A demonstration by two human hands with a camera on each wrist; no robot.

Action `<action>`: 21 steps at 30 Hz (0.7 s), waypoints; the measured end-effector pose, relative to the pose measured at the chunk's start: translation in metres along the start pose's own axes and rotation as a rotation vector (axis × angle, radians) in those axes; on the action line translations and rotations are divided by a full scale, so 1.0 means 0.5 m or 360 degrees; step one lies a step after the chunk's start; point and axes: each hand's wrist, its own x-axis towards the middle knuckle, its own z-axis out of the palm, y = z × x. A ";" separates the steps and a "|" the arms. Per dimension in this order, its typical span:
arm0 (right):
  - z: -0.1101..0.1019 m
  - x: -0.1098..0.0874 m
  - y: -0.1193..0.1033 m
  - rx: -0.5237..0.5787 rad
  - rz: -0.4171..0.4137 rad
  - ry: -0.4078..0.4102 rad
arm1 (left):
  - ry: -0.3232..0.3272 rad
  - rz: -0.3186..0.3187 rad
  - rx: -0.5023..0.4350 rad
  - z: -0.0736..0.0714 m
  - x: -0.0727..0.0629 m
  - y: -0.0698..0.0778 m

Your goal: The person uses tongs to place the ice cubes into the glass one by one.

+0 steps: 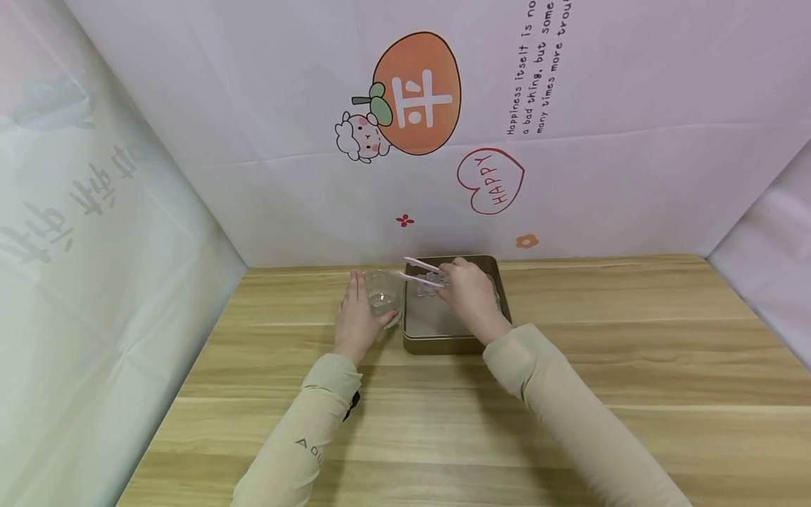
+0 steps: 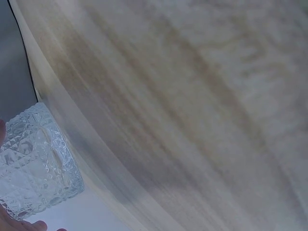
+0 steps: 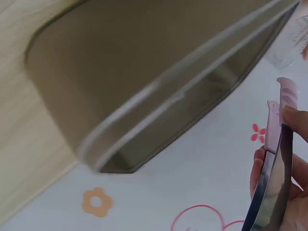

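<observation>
My left hand (image 1: 357, 320) grips a clear glass (image 1: 382, 290), thumb at its near side and fingers along its left. In the left wrist view the glass (image 2: 38, 161) shows a cut diamond pattern. My right hand (image 1: 472, 296) holds tongs (image 1: 424, 273) with pink tips, which point left toward the glass and stand apart. The right wrist view shows the metal arms of the tongs (image 3: 279, 163) between thumb and fingers. Under the right hand is a shallow brown metal tin (image 1: 437, 324), with small clear pieces (image 1: 427, 287) inside, partly hidden by the hand.
A wooden table (image 1: 405, 422) carries the glass and the tin side by side. Close behind them rises a white printed cloth (image 1: 304, 183). Another cloth (image 1: 127, 232) hangs along the left side, and a third (image 1: 776, 232) on the right.
</observation>
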 end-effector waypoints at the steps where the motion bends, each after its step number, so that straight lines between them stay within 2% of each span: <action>1: 0.002 0.000 0.005 -0.0004 0.0017 0.0000 | 0.0003 0.0001 0.0000 0.000 0.000 0.000; 5: 0.014 0.000 0.025 -0.0019 0.0082 -0.0037 | 0.0020 0.0008 -0.0017 0.001 0.000 -0.003; 12: 0.036 -0.005 0.053 -0.0097 0.0108 -0.0084 | 0.0034 0.0016 -0.0012 0.005 0.001 -0.003; 21: 0.052 -0.014 0.063 -0.0121 0.0168 -0.0143 | 0.0022 0.0017 0.0002 0.005 0.002 -0.005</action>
